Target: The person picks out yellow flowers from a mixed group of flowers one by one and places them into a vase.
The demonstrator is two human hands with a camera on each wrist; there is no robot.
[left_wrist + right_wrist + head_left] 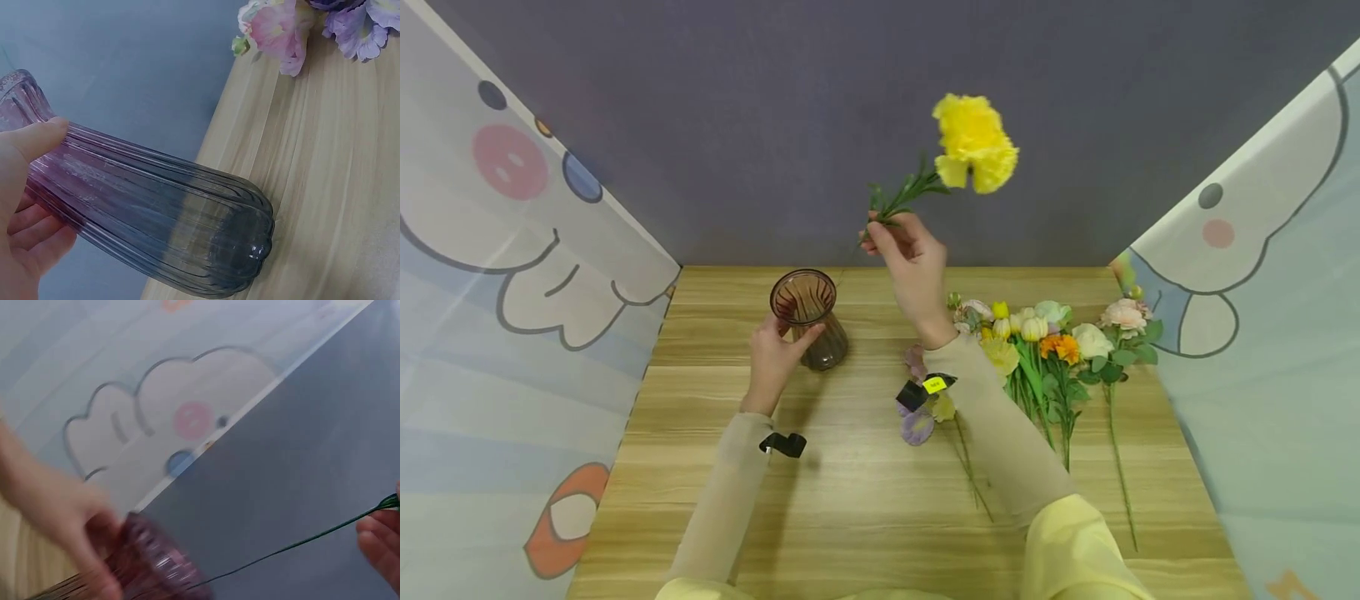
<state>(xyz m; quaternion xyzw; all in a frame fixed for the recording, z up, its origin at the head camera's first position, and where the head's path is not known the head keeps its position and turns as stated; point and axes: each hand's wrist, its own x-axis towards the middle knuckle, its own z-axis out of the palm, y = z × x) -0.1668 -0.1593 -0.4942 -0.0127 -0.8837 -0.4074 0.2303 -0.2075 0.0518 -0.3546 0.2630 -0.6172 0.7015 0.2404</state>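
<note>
My left hand (pixel 771 358) grips a ribbed, purple-brown glass vase (pixel 824 340) just under its flared rim. In the left wrist view, the thumb lies on one side of the vase (pixel 144 181) and the fingers curl round the other. My right hand (pixel 919 271) is raised above the table, pinching the green stem of a yellow carnation (pixel 976 150). Its ruffled bloom points up and to the right. From the fingers, the thin stem (pixel 300 542) slants down to the vase's mouth, its end overlapping the rim in the right wrist view.
Under the right forearm lie purple and yellow flowers (pixel 917 427). Farther right on the wooden table (pixel 850 517) are white tulips (pixel 1033 327), orange flowers (pixel 1062 347) and a pale pink rose stem (pixel 1124 315). A grey wall (pixel 760 142) rises behind; printed curtains (pixel 467 350) hang at both sides.
</note>
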